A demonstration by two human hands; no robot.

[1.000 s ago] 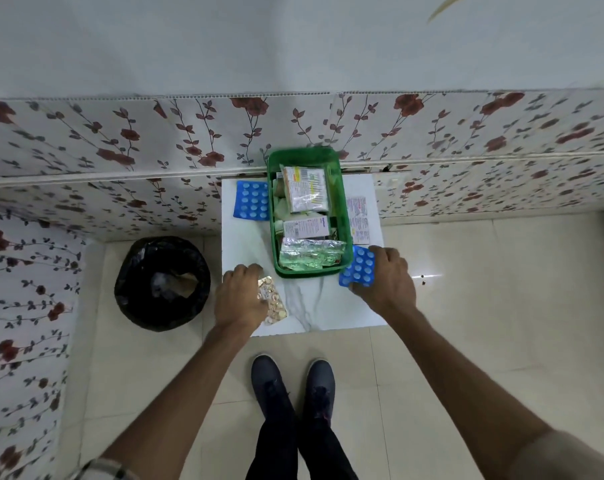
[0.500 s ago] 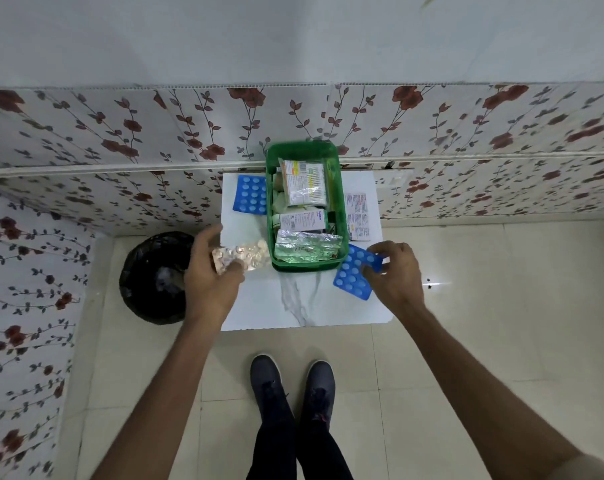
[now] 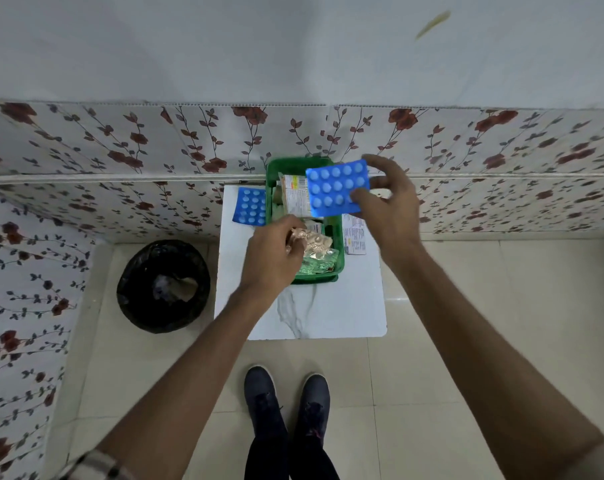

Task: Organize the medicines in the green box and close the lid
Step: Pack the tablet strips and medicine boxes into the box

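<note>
The green box (image 3: 338, 263) stands open on a small white marble table (image 3: 328, 313), packed with medicine packets and foil strips. My left hand (image 3: 272, 258) holds a copper-coloured blister strip (image 3: 314, 241) over the box's near end, the strip touching the packets inside. My right hand (image 3: 387, 206) holds a blue blister pack (image 3: 338, 192) raised above the far half of the box. A second blue blister pack (image 3: 251, 206) lies on the table left of the box. A printed white medicine strip (image 3: 354, 237) lies on the table right of the box.
A black-lined waste bin (image 3: 163, 285) stands on the floor left of the table. A flower-patterned wall runs behind the table and along the left. My shoes (image 3: 286, 400) are on the tiled floor just before the table.
Both hands rose from the table. The left hand carried the copper strip rightward over the box. The right hand lifted the blue pack up and over the box's far half.
</note>
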